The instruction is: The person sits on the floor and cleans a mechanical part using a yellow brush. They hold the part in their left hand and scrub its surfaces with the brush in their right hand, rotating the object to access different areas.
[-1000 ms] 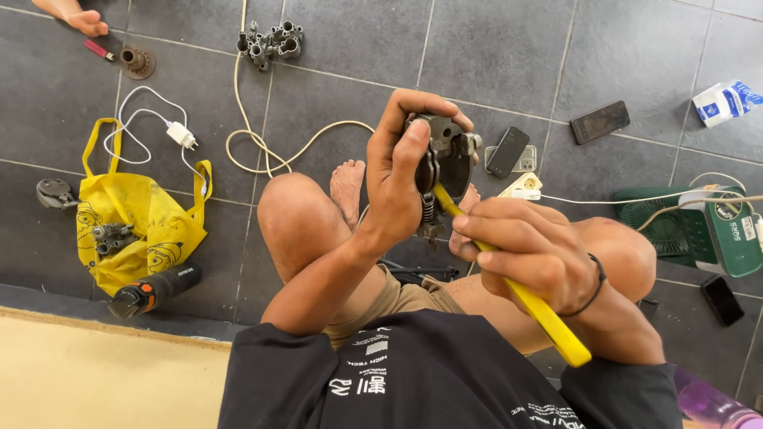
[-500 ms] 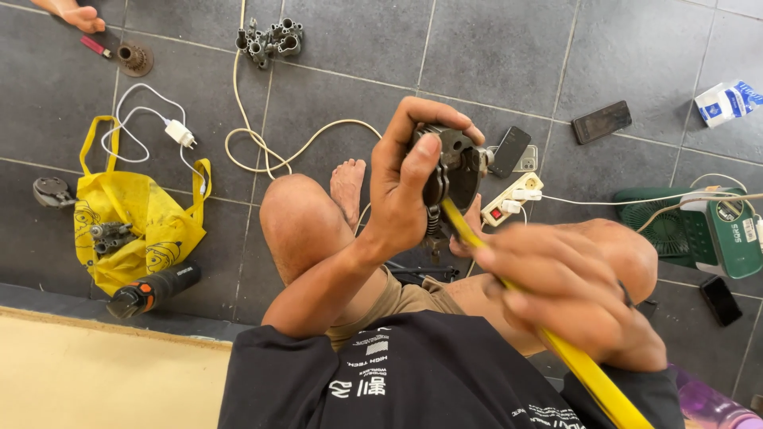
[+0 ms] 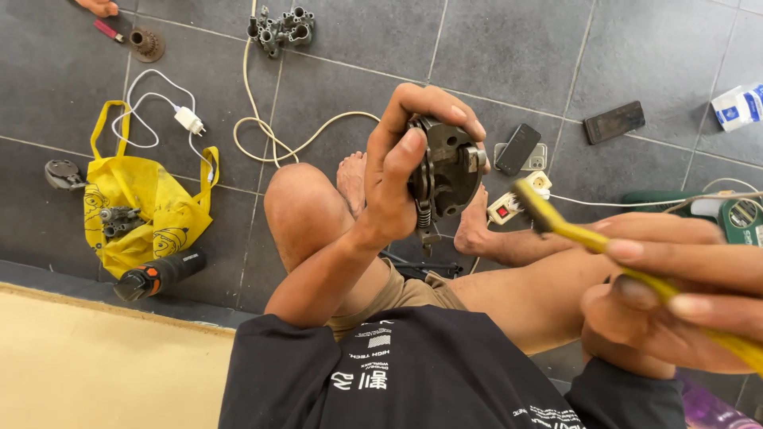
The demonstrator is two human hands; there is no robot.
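Grey tiles [image 3: 509, 48], yellow brush [image 3: 604, 242] bristles up-left

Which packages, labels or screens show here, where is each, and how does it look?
Small white and blue carton: right edge, on the grey tiles, boxy.
Yellow plastic bag with dark print: left, on the floor, crumpled, metal parts inside.
Two dark phones, screens off: one flat slab upper right, one beside the held metal part.
Black shirt's white print: bottom centre.

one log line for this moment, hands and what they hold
left hand: grips round metal part | right hand: holds yellow brush, off part
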